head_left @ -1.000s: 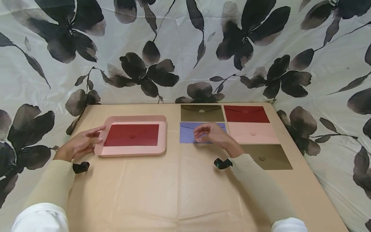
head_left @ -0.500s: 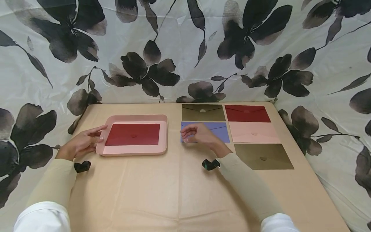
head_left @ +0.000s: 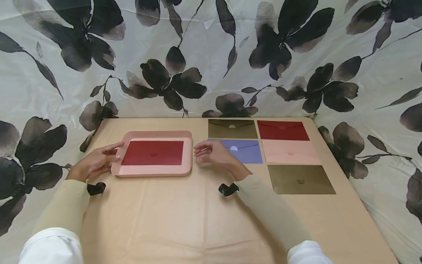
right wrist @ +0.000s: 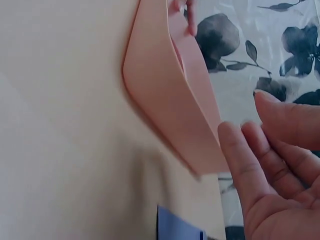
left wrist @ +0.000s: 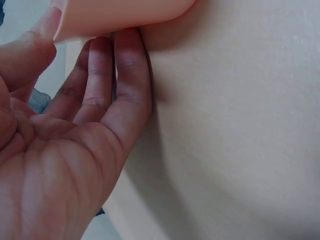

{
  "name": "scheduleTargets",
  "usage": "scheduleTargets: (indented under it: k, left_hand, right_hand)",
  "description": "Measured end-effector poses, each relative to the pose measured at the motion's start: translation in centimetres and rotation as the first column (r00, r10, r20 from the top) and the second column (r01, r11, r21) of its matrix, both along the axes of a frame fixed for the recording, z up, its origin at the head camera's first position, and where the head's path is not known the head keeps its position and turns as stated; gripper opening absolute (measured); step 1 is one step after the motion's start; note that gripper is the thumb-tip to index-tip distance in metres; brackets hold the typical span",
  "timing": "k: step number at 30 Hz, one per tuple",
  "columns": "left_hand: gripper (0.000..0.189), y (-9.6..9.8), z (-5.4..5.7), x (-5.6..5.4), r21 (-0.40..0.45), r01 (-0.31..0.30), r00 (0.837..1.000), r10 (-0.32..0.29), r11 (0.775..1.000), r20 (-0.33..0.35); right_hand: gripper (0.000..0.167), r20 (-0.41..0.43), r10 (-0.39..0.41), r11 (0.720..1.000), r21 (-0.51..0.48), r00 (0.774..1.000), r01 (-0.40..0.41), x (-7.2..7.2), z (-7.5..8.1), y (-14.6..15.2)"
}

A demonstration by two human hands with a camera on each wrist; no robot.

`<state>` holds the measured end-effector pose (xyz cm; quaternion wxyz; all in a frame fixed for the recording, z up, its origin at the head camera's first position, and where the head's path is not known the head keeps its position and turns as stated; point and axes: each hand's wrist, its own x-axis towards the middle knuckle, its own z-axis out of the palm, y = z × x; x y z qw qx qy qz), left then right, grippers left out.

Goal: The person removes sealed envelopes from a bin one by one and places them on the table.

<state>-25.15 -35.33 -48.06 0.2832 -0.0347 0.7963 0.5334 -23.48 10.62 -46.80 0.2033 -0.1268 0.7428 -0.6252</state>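
Note:
A pink tray (head_left: 151, 172) lies at the left of the table with a red envelope (head_left: 152, 153) in it. My left hand (head_left: 95, 161) is at the tray's left end; the left wrist view shows its thumb on the rim and its fingers (left wrist: 132, 75) reaching under the wall, gripping the tray. Just off the tray's right side, my right hand (head_left: 219, 156) hovers with loosely bent fingers and nothing in them. In the right wrist view its fingertips (right wrist: 230, 132) overlap the tray wall (right wrist: 165, 100). A blue envelope (head_left: 248, 152) lies partly behind this hand.
Several more envelopes lie flat at the right: an olive one (head_left: 227, 129) at the back, a dark red one (head_left: 283, 131), a light pink one (head_left: 293, 152) and a nearer olive one (head_left: 300, 179). A floral cloth (head_left: 211, 55) hangs behind the table (head_left: 171, 220).
My right hand has moved left from over the blue envelope to beside the tray, uncovering the envelope's round seal. My left hand has stayed at the tray's left end.

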Motion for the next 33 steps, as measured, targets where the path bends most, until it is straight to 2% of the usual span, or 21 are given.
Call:
scheduleTargets:
  k: [9, 13, 17, 20, 25, 29, 33]
  left_hand:
    - [0.081, -0.3, 0.0, 0.1, -0.014, -0.007, 1.000, 0.007, 1.000, 0.006]
    - [0.080, -0.2, 0.0, 0.0, -0.004, 0.004, 1.000, -0.004, 1.000, 0.006]
    - [0.080, 0.0, 0.1, -0.1, -0.029, 0.002, 1.000, -0.002, 1.000, 0.011]
    - [0.080, 0.1, 0.2, -0.2, -0.022, 0.006, 1.000, -0.006, 1.000, 0.008]
    - [0.080, 0.2, 0.1, -0.4, 0.031, 0.004, 1.000, -0.004, 1.000, 0.008]
    - [0.080, 0.2, -0.2, -0.4, 0.056, -0.015, 1.000, 0.014, 0.998, 0.009]
    - [0.080, -0.1, -0.3, -0.4, 0.054, -0.033, 0.999, 0.032, 0.998, 0.009]
  right_hand:
    - [0.053, 0.058, 0.004, 0.996, -0.091, 0.998, 0.001, 0.0, -0.6, -3.9]
    - [0.062, 0.149, -0.012, 0.985, -0.166, 0.989, 0.037, 0.2, -0.3, -5.5]
    - [0.072, 0.282, -0.023, 0.959, -0.264, 0.959, 0.100, 0.0, 0.2, -7.0]
    - [0.075, 0.356, -0.058, 0.938, -0.302, 0.933, 0.173, -0.3, 0.3, -8.0]
    - [0.070, 0.406, -0.137, 0.915, -0.299, 0.903, 0.273, -0.8, 0.1, -9.2]
    - [0.075, 0.454, -0.189, 0.893, -0.289, 0.871, 0.345, -1.0, 0.1, -9.8]
    - [0.069, 0.486, -0.188, 0.884, -0.295, 0.853, 0.363, -1.2, 0.5, -9.9]
